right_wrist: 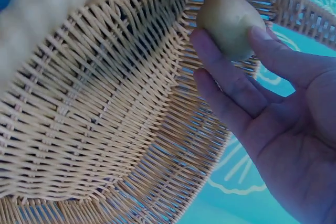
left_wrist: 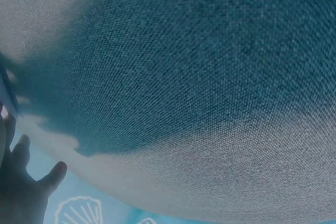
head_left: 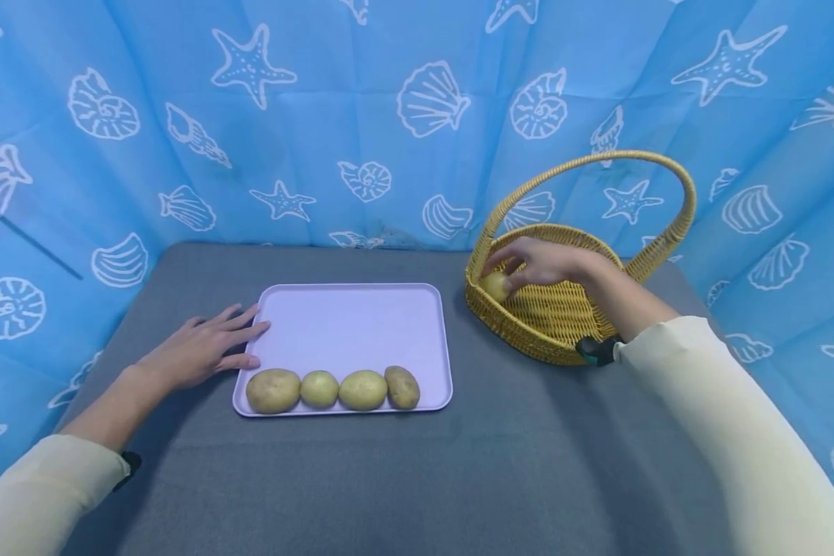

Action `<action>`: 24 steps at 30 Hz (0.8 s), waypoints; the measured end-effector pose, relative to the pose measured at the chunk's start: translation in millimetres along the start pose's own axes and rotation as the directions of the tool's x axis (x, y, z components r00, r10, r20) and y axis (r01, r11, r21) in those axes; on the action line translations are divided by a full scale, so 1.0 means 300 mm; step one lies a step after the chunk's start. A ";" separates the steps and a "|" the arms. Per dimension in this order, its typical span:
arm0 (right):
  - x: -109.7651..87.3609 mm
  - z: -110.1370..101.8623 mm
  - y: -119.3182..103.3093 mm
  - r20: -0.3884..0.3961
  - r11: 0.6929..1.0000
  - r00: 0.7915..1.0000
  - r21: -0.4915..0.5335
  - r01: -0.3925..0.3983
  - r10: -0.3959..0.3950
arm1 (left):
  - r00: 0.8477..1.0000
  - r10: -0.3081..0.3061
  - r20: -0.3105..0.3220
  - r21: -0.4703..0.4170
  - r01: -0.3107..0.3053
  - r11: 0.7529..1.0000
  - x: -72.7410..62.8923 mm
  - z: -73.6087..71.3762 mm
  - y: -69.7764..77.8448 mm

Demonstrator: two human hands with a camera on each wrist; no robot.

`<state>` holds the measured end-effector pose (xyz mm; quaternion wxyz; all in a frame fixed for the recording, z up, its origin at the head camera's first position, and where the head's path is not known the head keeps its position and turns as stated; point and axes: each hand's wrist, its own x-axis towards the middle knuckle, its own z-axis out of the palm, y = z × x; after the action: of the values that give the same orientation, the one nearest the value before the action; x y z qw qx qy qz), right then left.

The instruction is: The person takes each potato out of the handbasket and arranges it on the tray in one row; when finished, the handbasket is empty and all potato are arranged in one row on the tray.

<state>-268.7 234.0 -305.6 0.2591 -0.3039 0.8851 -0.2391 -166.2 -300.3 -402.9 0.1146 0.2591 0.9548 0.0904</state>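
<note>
In the head view, my right hand point(head_left: 538, 262) reaches into a yellow wicker basket point(head_left: 521, 333) with a tall arched handle. Its thumb and fingers pinch a potato point(head_left: 495, 286) at the basket's left end; the right wrist view shows this potato point(right_wrist: 228, 22) between thumb and fingertips, by the woven wall. My left hand point(head_left: 205, 347) lies with fingers spread at the left rim of a pale lilac tray point(head_left: 354, 324). Along the tray's front edge several potatoes sit in a row, from a large potato point(head_left: 273, 391) at the left to a browner potato point(head_left: 402, 388) at the right.
A dark grey cloth point(head_left: 417, 479) covers the table. Behind and at both sides hangs a blue curtain point(head_left: 320, 139) with white shells and starfish. The basket's handle point(head_left: 618, 157) arches over the right forearm. Tray and basket stand a short gap apart.
</note>
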 end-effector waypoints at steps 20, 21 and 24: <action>-0.171 0.001 -0.098 -0.020 0.975 0.975 0.026 0.222 -0.222 | 1.000 -0.002 -0.001 0.010 0.002 1.000 0.000 -0.002 0.008; -0.172 0.008 -0.107 -0.013 0.973 0.974 0.026 0.228 -0.228 | 1.000 -0.002 -0.001 0.011 0.002 1.000 0.000 -0.002 0.008; -0.166 0.032 -0.139 0.016 0.969 0.970 0.043 0.242 -0.243 | 1.000 -0.002 0.002 0.009 0.002 1.000 0.001 -0.002 0.009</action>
<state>-211.6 235.2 -273.0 0.2437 -0.4070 0.8333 -0.2837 -165.3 -298.0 -401.8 0.1143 0.2587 0.9553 0.0856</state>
